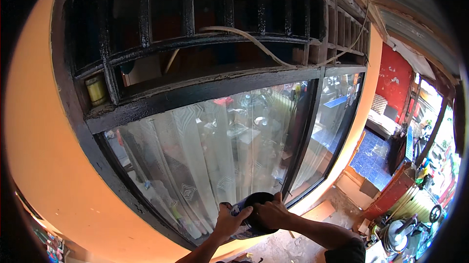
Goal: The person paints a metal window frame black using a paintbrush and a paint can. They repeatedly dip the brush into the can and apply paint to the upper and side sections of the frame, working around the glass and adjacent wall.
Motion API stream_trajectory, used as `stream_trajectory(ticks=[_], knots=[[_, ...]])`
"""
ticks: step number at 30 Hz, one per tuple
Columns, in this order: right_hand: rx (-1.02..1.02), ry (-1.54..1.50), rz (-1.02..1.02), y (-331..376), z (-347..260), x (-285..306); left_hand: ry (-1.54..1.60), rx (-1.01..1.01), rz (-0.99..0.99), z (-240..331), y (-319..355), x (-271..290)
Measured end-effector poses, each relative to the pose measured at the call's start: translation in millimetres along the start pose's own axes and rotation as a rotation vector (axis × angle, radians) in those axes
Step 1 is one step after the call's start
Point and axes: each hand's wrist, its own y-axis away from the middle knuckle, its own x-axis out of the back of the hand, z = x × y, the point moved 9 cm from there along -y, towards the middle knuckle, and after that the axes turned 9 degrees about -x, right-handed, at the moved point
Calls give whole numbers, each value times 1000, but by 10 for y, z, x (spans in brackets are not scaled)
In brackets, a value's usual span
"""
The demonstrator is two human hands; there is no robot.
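Observation:
Low in the middle of the view I have a round, dark can (pixel 260 197), its mouth turned up toward me and black inside. My left hand (pixel 230 221) is closed on its left side, the thumb laid along the rim. The can's lower wall shows below my fingers. My right hand (pixel 273 212) is at the right side of the mouth, with the fingers curled down inside. Whatever those fingers hold is hidden by the can and the hand. Just beyond stands a window (pixel 229 146) in a dark wooden frame (pixel 195 91), with a white patterned curtain behind the glass.
Above the window runs a slatted grille (pixel 188 6), glossy black in places. A yellow-green tin (pixel 95 90) sits on its left ledge. A pale cable (pixel 254 43) hangs across the slats. Orange wall (pixel 34 116) flanks the window; assorted clutter (pixel 400 233) lies at lower right.

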Motion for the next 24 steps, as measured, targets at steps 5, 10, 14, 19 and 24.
stream_trajectory(ticks=[5, 10, 14, 19, 24], knots=[[27, -28, 31, 85, -24, 229, -10, 8, -32, -4, -43, -15], [40, 41, 83, 116, 2, 405, -25, 37, -12, 7, -111, -6], [43, -123, 154, 113, 57, 453, 70, 83, -62, 87, -151, -78], [-40, -53, 193, 94, 159, 441, 137, 120, -84, 171, -102, -153], [-50, -38, 233, 171, 197, 603, 174, 135, -102, 165, -151, -211]])
